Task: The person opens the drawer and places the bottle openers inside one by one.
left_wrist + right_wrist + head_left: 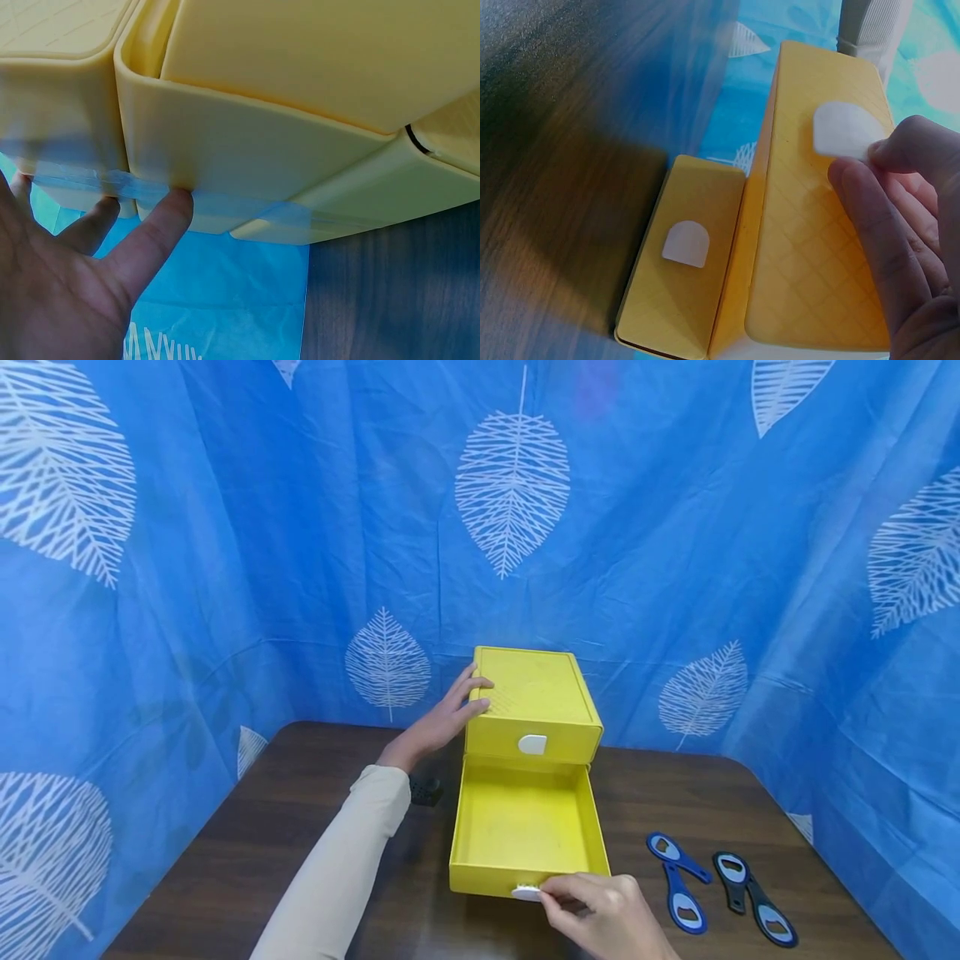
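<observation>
A yellow two-drawer box point(536, 689) stands at the back of the table. Its lower drawer point(491, 878) is pulled far out, and no items show inside; the upper drawer, with its white tab point(532, 744), is closed. My right hand point(606, 914) pinches the lower drawer's white pull tab point(844, 129) between thumb and fingers. My left hand point(448, 717) rests at the box's upper left edge with fingers spread. In the left wrist view, the fingertips of that hand point(67, 277) touch the box's side near a strip of clear tape point(247, 206).
Right of the drawer, two blue bottle openers point(686, 907) and two black bottle openers point(772, 920) lie on the dark wooden table point(637, 810). A blue curtain point(637, 568) with white leaf prints hangs behind and at both sides.
</observation>
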`<state>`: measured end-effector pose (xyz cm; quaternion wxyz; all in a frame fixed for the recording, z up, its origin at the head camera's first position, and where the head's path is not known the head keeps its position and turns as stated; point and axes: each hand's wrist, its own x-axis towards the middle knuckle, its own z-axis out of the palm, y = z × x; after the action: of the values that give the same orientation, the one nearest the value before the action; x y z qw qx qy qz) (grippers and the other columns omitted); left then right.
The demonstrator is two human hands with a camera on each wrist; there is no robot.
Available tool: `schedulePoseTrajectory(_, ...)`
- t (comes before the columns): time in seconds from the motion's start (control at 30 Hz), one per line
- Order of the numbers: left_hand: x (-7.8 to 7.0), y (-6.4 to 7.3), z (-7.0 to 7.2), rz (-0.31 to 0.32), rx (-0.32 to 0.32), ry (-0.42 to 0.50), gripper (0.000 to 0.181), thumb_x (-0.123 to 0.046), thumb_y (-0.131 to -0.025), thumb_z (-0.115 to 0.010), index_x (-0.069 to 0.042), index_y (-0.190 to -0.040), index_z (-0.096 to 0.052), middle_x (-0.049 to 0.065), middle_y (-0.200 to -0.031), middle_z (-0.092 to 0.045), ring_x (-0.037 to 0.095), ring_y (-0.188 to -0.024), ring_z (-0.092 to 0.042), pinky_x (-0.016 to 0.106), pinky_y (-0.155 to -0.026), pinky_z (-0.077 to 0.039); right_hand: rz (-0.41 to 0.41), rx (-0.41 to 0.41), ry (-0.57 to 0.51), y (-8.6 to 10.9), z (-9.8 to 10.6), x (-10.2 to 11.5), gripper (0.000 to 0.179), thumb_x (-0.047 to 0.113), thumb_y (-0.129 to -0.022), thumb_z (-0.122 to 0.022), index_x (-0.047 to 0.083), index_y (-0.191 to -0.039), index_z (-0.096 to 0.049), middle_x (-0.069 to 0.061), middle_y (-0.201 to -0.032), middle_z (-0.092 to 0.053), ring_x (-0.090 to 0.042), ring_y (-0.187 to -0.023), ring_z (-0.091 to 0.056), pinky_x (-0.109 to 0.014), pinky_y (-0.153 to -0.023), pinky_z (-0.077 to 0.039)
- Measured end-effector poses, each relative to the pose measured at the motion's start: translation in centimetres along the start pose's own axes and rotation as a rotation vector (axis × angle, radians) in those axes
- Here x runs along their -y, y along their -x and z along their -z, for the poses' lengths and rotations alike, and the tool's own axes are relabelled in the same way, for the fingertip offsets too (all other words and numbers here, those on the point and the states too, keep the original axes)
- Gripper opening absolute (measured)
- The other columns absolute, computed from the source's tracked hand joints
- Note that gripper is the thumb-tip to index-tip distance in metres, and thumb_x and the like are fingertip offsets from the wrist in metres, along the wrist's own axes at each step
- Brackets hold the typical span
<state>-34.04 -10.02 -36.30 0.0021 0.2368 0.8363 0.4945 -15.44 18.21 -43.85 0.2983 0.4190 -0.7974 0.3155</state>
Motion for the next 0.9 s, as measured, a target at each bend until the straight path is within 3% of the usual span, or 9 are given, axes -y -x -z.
schedulePoseTrajectory(0.17, 0.2, -0.3, -0.1, 0.004, 0.010, 0.003, 0.052, -0.055, -0.105, -0.045, -0.030, -0.150, -0.041, -0.012, -0.173, 0.009, 0.029, -0.160, -0.002, 0.067, -0.122, -0.020, 0.032, 0.012, -0.004, 0.2, 0.1, -0.1, 0.013, 0.013, -0.083, -0.087, 0.020, -0.087, -0.077, 0.012, -0.076, -0.075, 0.009, -0.063, -0.065, -0.007, -0.061, -0.052)
schedulePoseTrajectory(0.33, 0.3, -0.3, 0.0, 0.007, 0.003, -0.001, 0.052, -0.056, -0.105, -0.044, -0.030, -0.150, -0.041, -0.014, -0.173, 0.009, 0.029, -0.160, -0.002, 0.067, -0.122, -0.020, -0.019, 0.099, 0.016, 0.0, 0.6, 0.0, 0.006, 0.020, -0.086, -0.085, 0.020, -0.087, -0.079, 0.013, -0.078, -0.076, 0.010, -0.066, -0.067, -0.007, -0.065, -0.053)
schedulePoseTrajectory(0.43, 0.4, -0.3, -0.1, 0.004, 0.005, -0.003, 0.052, -0.055, -0.105, -0.044, -0.030, -0.151, -0.041, -0.013, -0.173, 0.009, 0.029, -0.160, -0.001, 0.067, -0.122, -0.020, -0.025, 0.107, 0.018, -0.1, 0.9, 0.1, 0.005, 0.022, -0.087, -0.084, 0.021, -0.089, -0.080, 0.012, -0.079, -0.077, 0.008, -0.067, -0.069, -0.007, -0.065, -0.053)
schedulePoseTrajectory(0.7, 0.1, -0.1, 0.0, 0.001, 0.007, 0.011, 0.050, -0.056, -0.106, -0.043, -0.032, -0.151, -0.039, -0.016, -0.172, 0.010, 0.029, -0.160, -0.004, 0.067, -0.122, -0.019, 0.048, -0.047, -0.055, -0.7, 1.9, -0.4, 0.007, 0.021, -0.094, -0.077, 0.016, -0.091, -0.080, 0.006, -0.079, -0.078, 0.002, -0.068, -0.071, -0.011, -0.061, -0.054)
schedulePoseTrajectory(0.9, 0.3, -0.3, 0.0, -0.010, 0.012, 0.000, 0.050, -0.053, -0.107, -0.042, -0.031, -0.151, -0.038, -0.015, -0.172, 0.011, 0.028, -0.160, -0.003, 0.066, -0.122, -0.019, -0.009, -0.150, -0.021, -0.8, 3.2, -1.4, 0.005, 0.014, -0.089, -0.082, 0.017, -0.091, -0.079, 0.004, -0.082, -0.078, -0.001, -0.069, -0.072, -0.014, -0.057, -0.055)
